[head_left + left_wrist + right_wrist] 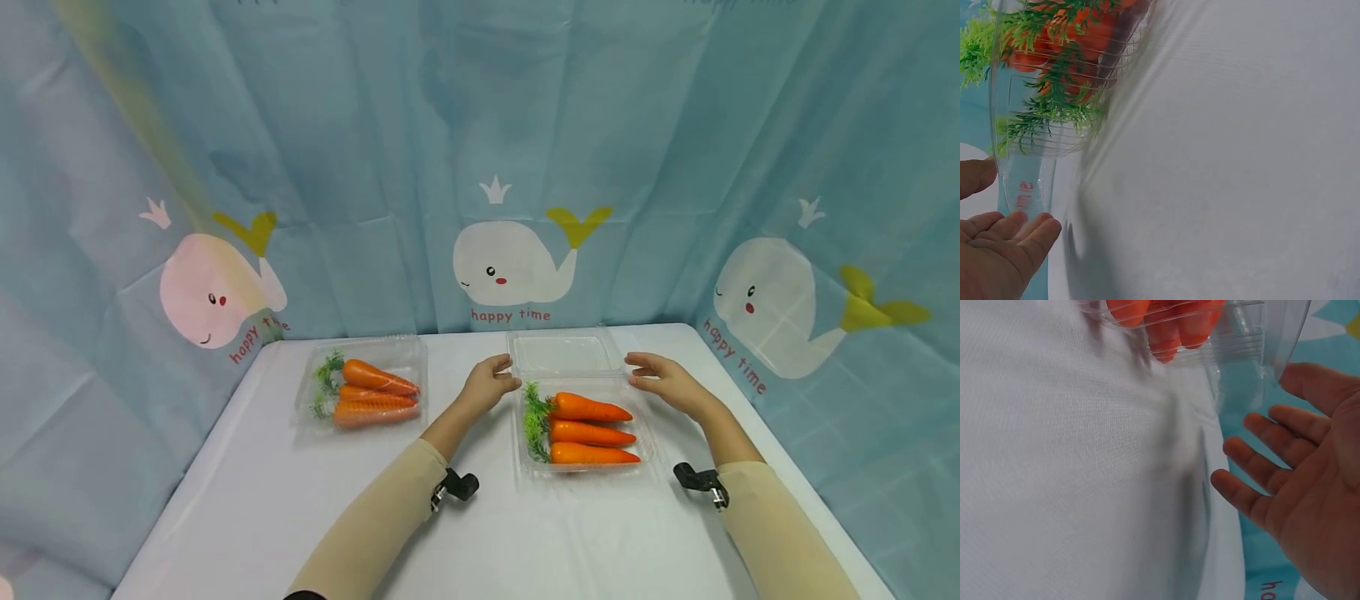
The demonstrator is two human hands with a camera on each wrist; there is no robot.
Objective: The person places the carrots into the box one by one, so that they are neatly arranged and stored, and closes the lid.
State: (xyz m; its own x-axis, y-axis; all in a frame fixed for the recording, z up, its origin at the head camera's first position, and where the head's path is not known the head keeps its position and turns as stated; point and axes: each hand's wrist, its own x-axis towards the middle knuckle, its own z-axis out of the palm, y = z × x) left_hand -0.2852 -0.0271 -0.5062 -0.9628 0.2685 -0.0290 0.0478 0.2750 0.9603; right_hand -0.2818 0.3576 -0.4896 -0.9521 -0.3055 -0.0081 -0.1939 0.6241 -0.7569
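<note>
A clear plastic box [647, 421] holds three orange carrots [592, 432] side by side, their leafy green tops [536, 421] at the left. Its see-through lid [566, 354] is folded back behind it. My left hand [489, 383] is beside the box's back left corner, fingers loosely spread; in the left wrist view the thumb [977, 178] is right at the rim. At the opposite corner is my right hand [667, 382], with fingers apart and nothing in the grasp. The right wrist view shows the right thumb [1316, 384] at the clear plastic edge.
Another clear box [422, 358], its lid closed, stands at the left with several carrots [375, 408] inside. Both boxes are on a white-covered table [247, 492]. A blue curtain [360, 167] with whale prints hangs close behind and at both sides.
</note>
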